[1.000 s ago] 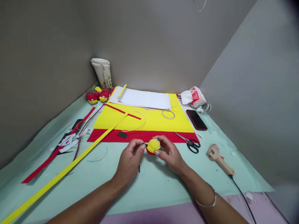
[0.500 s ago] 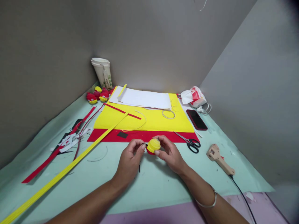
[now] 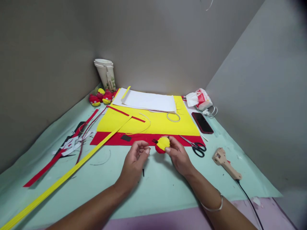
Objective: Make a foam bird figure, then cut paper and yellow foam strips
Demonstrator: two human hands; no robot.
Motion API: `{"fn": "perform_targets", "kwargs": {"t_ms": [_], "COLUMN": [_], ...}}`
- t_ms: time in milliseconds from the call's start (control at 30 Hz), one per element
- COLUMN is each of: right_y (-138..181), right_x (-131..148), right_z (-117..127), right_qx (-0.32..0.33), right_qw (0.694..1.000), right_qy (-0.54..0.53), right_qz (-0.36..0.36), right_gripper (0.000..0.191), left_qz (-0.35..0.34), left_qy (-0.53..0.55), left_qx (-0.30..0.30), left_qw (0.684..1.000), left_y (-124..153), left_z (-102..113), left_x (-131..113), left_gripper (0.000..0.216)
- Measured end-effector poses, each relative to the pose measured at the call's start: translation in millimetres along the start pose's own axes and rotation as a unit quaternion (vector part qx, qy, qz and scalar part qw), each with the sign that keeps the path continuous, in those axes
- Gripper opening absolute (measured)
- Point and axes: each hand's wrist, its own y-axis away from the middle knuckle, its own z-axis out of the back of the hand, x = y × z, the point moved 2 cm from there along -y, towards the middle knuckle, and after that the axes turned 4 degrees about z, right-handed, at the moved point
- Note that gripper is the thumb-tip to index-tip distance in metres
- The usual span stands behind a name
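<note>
A small round soft piece (image 3: 163, 144), yellow on top with red below and short black bits sticking out, is held up over the table by my right hand (image 3: 179, 157). My right thumb and fingers pinch its right side. Just left of it, apart from it, my left hand (image 3: 134, 161) hovers with loosely curled fingers and appears to hold nothing. Below my left hand a thin black scrap (image 3: 143, 172) lies on the table cover. Beyond both hands, a small black rectangle (image 3: 126, 138) rests on a red sheet (image 3: 105, 139).
Scissors (image 3: 198, 148), a beige glue gun (image 3: 226, 164) with a cord and a phone (image 3: 202, 122) lie at right. A long yellow strip (image 3: 79, 162) crosses the left, near red strips (image 3: 45, 172). Yellow felt (image 3: 112, 119), paper (image 3: 148, 101), several red-yellow pieces (image 3: 94, 99) and a cup (image 3: 105, 75) stand behind.
My left hand has let go of the black bit on the round piece and come apart from it. My right hand has moved the piece slightly right and up, tilting it.
</note>
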Motion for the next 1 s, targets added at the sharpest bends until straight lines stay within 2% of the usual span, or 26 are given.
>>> {"fn": "perform_targets", "kwargs": {"t_ms": [133,333,633,1000], "right_y": [-2.9,-1.8,0.5,2.1], "right_x": [4.4,5.0,-2.2,3.8], "right_z": [-1.1,-3.2,-0.8,-5.4], "right_qx": [-0.021,-0.012,0.024,0.028], "right_qw": [0.998,0.998,1.0,0.998], "right_qy": [-0.053,-0.056,0.01,0.057], "right_qz": [-0.009,-0.021,-0.015,-0.001], "right_gripper": [0.034,0.032,0.037,0.041], "left_qz": [0.012,0.008,-0.019,0.023], "left_qy": [-0.008,-0.012,-0.022,-0.019], "left_qx": [0.002,0.02,0.019,0.017], "left_qw": [1.0,1.0,0.999,0.999], "left_y": [0.8,-0.1,-1.1,-1.7], "left_z": [-0.6,-1.5,-2.3,-4.2], "left_x": [-2.5,-4.0,-4.9,-9.5], "left_gripper": [0.02,0.018,0.02,0.023]}}
